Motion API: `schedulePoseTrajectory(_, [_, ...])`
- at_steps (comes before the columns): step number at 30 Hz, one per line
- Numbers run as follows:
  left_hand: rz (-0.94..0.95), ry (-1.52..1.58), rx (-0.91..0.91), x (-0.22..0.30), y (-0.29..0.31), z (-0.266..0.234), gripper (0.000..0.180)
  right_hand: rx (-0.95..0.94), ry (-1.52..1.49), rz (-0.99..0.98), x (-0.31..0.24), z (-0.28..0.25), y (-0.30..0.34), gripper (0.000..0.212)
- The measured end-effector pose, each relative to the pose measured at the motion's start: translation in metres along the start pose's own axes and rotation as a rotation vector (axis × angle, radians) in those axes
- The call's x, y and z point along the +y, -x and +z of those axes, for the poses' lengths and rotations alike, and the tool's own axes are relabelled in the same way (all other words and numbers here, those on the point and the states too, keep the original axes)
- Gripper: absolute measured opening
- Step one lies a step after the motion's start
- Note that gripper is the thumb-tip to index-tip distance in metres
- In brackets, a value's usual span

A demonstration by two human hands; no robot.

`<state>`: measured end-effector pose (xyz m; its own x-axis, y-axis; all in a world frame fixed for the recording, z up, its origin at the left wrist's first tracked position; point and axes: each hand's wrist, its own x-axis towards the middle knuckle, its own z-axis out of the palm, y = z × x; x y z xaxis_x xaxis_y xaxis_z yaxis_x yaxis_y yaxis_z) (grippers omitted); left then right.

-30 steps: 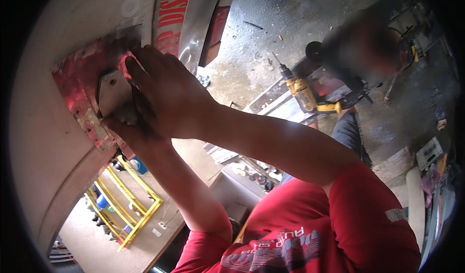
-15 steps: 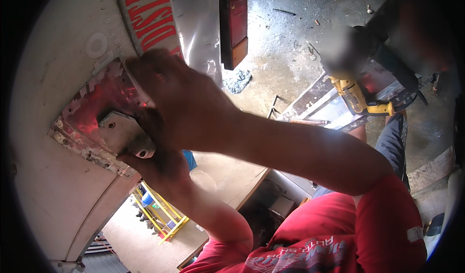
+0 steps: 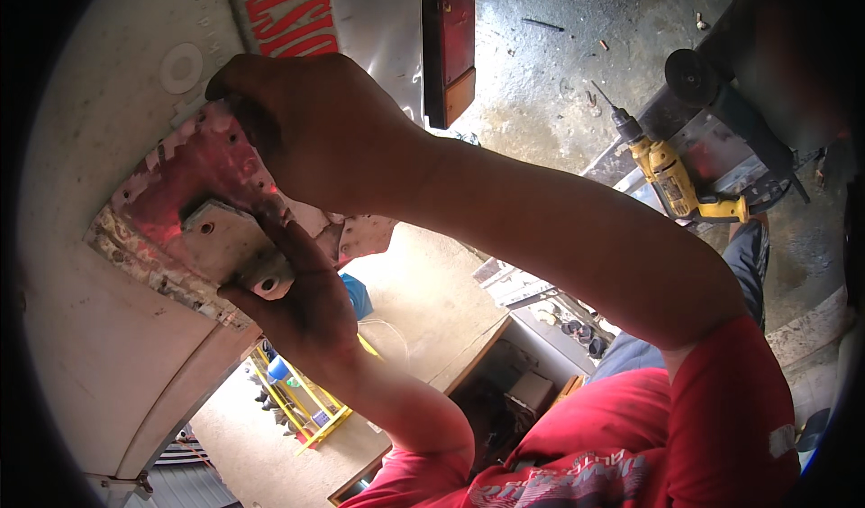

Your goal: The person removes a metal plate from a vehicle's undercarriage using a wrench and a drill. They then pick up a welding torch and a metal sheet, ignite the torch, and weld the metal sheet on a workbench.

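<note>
A worn, red-painted metal panel (image 3: 185, 179) with small holes lies against a pale vehicle body (image 3: 72, 265). Over it sits a whitish angular metal plate (image 3: 221, 237) with two holes. My left hand (image 3: 311, 301) grips this plate from below, thumb at its lower edge and fingers along its right side. Dark smudges mark that palm. At the red panel's upper right edge, my right hand (image 3: 342, 134) is closed, its curled fingertips partly hidden behind the edge.
A yellow drill (image 3: 671, 179) and an angle grinder (image 3: 739, 116) rest on metal pieces at the right. Below the hands stands a yellow frame (image 3: 311, 418), near a blue item (image 3: 357, 296). A cabinet (image 3: 527, 391) is close to my body.
My right hand has shifted slightly up and left along the panel's edge, uncovering more of the metal behind it. The left hand keeps hold of the plate.
</note>
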<state>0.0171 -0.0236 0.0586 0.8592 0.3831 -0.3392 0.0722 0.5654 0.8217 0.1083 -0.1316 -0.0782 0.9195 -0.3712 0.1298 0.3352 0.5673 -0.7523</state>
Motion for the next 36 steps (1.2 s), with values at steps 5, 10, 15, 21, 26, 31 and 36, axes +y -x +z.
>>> schedulePoseTrajectory(5, [-0.042,0.007,-0.017,-0.004,0.002,0.006,0.092,-0.025,-0.033,-0.016,0.001,-0.002,-0.003,0.016])
schedulePoseTrajectory(10, [-0.061,-0.034,-0.034,0.0,0.002,0.001,0.092,-0.05,0.017,-0.026,-0.001,-0.003,-0.005,0.015])
schedulePoseTrajectory(15, [-0.092,0.005,-0.013,0.0,0.005,0.003,0.084,-0.034,0.053,-0.014,-0.005,-0.003,-0.009,0.016])
schedulePoseTrajectory(21, [0.096,-0.107,0.136,-0.009,0.004,0.008,0.079,-0.09,0.051,0.114,-0.01,-0.001,-0.016,0.025])
schedulePoseTrajectory(26, [0.115,-0.142,0.089,-0.013,0.002,0.008,0.081,-0.03,-0.029,0.153,-0.01,0.005,-0.021,0.016])
schedulePoseTrajectory(31, [0.142,-0.147,0.085,-0.011,0.005,0.0,0.086,0.009,0.037,0.169,-0.015,0.01,-0.023,0.012])
schedulePoseTrajectory(36, [0.109,-0.186,0.007,-0.006,0.007,-0.001,0.09,0.0,0.114,0.22,-0.024,0.011,-0.025,0.013])
